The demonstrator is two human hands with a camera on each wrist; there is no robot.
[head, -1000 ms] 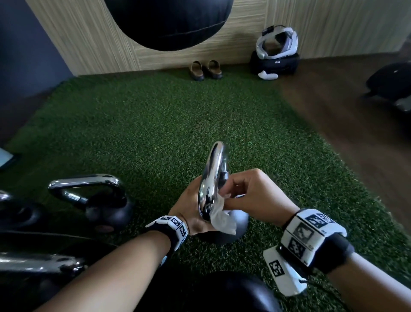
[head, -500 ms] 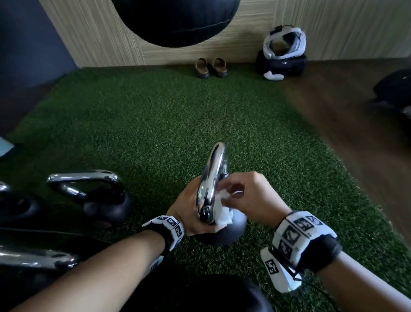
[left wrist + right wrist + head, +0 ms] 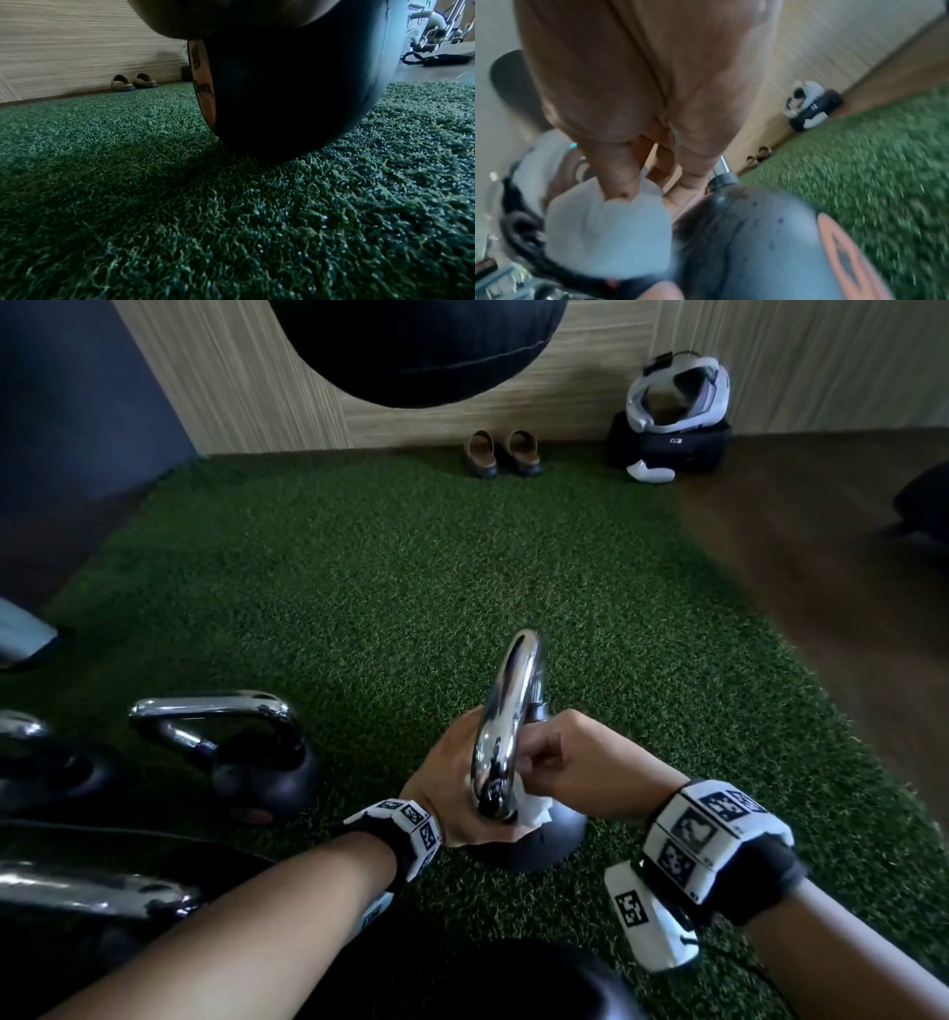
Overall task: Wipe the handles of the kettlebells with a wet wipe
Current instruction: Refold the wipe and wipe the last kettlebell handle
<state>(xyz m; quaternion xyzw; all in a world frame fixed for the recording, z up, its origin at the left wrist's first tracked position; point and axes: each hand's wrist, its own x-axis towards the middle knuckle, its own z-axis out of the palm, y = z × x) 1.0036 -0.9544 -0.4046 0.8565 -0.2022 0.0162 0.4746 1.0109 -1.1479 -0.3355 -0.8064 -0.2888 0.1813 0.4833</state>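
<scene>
A black kettlebell [image 3: 544,847] with a chrome handle [image 3: 506,721] stands on the green turf in front of me. My left hand [image 3: 452,788] grips the lower left side of that handle and steadies it. My right hand [image 3: 570,767] pinches a white wet wipe [image 3: 534,806] against the handle's lower right leg. In the right wrist view the wet wipe [image 3: 608,233] hangs bunched under my fingers, above the kettlebell's dark body [image 3: 757,243]. The left wrist view shows only the black kettlebell [image 3: 287,91] body sitting on the turf.
Another chrome-handled kettlebell [image 3: 241,752] stands to the left, with more at the left edge [image 3: 46,773] and bottom left [image 3: 92,891]. A black punching bag [image 3: 416,346] hangs above. Sandals [image 3: 500,454] and a headset on a black case [image 3: 672,418] lie by the far wall. Wood floor lies to the right.
My right hand has slid the wet wipe down the handle's leg toward the kettlebell's body. The left hand keeps its grip.
</scene>
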